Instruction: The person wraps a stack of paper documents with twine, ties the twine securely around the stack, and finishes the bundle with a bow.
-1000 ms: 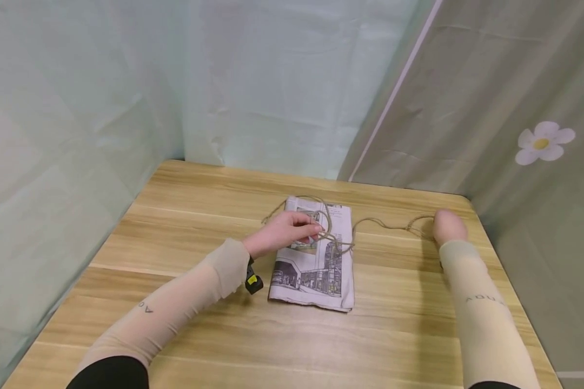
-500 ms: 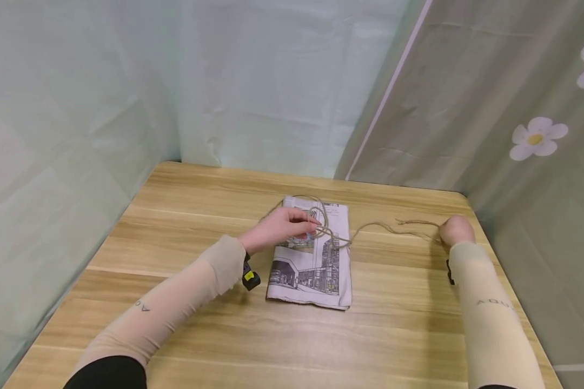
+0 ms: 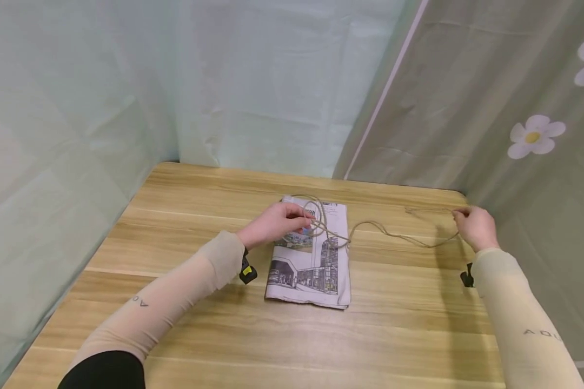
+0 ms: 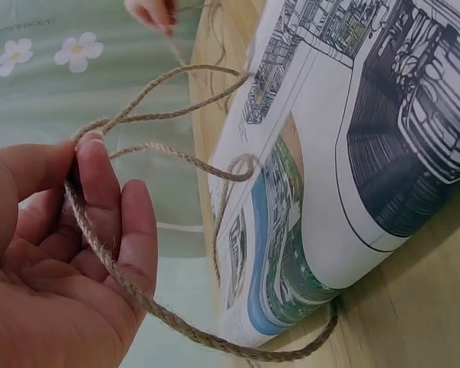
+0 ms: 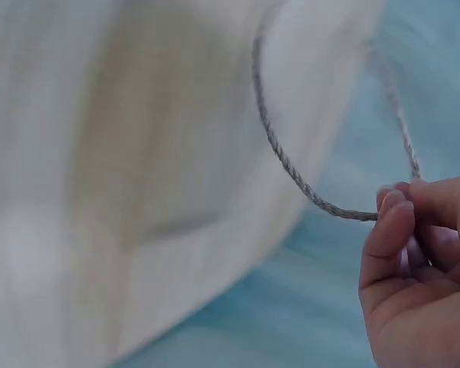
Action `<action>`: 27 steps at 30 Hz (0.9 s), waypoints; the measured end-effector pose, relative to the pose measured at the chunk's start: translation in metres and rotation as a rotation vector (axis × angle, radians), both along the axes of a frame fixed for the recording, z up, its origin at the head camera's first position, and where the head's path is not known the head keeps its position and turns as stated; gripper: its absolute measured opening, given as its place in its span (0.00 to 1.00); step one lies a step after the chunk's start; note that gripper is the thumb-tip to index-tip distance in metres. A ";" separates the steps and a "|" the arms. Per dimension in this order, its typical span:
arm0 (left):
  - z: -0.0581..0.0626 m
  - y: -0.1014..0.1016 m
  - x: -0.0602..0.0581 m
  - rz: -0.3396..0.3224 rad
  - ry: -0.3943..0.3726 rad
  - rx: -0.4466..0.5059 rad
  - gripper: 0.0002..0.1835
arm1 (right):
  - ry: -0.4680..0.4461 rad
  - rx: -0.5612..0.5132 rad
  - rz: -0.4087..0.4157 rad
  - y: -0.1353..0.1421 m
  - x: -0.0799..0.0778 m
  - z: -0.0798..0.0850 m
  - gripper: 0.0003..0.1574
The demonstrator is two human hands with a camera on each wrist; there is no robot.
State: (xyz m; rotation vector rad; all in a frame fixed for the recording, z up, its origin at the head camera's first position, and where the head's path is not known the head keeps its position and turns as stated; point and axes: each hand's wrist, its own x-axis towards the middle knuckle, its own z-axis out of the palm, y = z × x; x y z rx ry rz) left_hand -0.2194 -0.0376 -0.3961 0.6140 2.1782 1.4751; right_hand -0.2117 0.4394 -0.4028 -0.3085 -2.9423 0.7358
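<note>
A folded newspaper with printed drawings of buildings lies on the wooden table. Over its upper part, my left hand pinches a brown twine between thumb and index finger, where strands of it cross and loop. The twine trails from there over the newspaper's right edge and across the table. Out at the table's right side, my right hand pinches the same twine between thumb and fingertips. A loose end sticks out leftward from that pinch. In the right wrist view the twine curves down into the fingertips.
The wooden table has a raised curtain-like backdrop behind it. A grey-green sheet with white flowers hangs at the right. Both wrists carry small black camera mounts.
My right hand has moved right and toward the near side, drawing the twine with it; its pinching fingers now show. My left hand stays almost in place over the newspaper.
</note>
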 end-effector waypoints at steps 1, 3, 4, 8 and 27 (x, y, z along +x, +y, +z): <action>0.000 0.000 -0.001 0.002 0.004 0.004 0.13 | 0.035 -0.014 -0.027 0.002 0.002 0.008 0.28; -0.001 0.000 -0.002 0.008 0.013 0.011 0.13 | 0.107 -0.059 -0.101 0.006 0.005 0.025 0.30; -0.001 0.000 -0.002 0.011 0.017 0.014 0.13 | 0.151 -0.091 -0.146 0.006 0.007 0.035 0.29; 0.000 -0.001 -0.003 0.031 0.032 0.003 0.11 | 0.342 -0.277 -0.299 0.005 0.019 0.076 0.15; 0.008 0.001 -0.008 0.095 0.130 -0.064 0.11 | 0.546 -0.313 0.090 -0.078 0.088 0.135 0.11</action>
